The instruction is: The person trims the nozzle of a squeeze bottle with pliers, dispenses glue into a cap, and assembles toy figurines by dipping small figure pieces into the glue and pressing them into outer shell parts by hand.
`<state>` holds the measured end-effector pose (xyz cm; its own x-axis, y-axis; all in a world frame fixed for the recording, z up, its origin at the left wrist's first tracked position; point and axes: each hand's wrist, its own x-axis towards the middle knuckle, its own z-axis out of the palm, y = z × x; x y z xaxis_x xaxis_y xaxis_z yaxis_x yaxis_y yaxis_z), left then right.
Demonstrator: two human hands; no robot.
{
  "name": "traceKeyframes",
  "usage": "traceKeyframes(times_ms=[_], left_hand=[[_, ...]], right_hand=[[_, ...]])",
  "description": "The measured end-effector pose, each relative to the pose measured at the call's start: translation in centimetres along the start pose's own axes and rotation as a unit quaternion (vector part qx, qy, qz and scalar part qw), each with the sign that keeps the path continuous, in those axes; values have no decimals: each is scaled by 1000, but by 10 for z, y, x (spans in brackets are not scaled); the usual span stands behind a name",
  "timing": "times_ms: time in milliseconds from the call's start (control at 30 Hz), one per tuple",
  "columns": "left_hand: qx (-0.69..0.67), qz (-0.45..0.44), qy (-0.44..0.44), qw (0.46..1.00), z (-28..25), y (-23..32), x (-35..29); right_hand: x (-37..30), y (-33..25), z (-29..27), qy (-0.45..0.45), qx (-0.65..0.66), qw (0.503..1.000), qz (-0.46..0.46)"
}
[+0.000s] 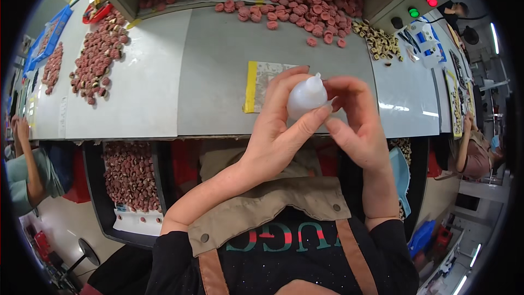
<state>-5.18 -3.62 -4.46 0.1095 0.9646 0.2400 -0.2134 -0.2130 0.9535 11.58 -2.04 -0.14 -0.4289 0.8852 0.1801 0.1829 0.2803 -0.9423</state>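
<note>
A small translucent white squeeze bottle (305, 100) with a narrow nozzle is tilted up over the table's near edge. My left hand (277, 134) is wrapped round it, thumb across the near side and fingers behind. My right hand (359, 123) is close against the bottle's right side. Its fingers are bent and its thumb stands apart from them, with nothing visible between. Whether the right fingertips touch the bottle is hard to make out. Beneath the hands lies a worn, pale square sheet (265, 71) with yellow tape (250, 87) along its left edge, partly covered by my left hand.
Many reddish-pink round pieces (305, 13) spill from an open housing at the back. Small yellow-and-dark pieces (380, 41) lie at right, assembled ones (98, 54) at left. Below the table are a black bin (131, 177) and a light-blue scoop (400, 177). Other people work on both sides.
</note>
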Motion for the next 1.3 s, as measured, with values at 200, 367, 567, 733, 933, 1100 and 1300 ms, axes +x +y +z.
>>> traceKeyframes(times_ms=[200,367,567,733,933,1100,1300], left_hand=[[-173,-64,-13,983,11,9,5],[-138,-39,-2,990,12,6,9],[-73,-30,-4,997,12,6,10],[-21,-26,-41,999,11,0,9],[62,16,-44,997,14,-2,3],[66,24,-14,997,-5,-3,4],[263,51,163,950,-77,-19,4]], right_hand=[[-4,25,15,85,-100,991,-25],[6,24,28,122,-192,972,-56],[14,20,30,115,-219,968,-43],[20,26,31,123,-265,948,-124],[22,27,35,165,-272,941,-118],[19,28,4,126,-244,958,-85],[7,35,-21,68,-261,963,6]])
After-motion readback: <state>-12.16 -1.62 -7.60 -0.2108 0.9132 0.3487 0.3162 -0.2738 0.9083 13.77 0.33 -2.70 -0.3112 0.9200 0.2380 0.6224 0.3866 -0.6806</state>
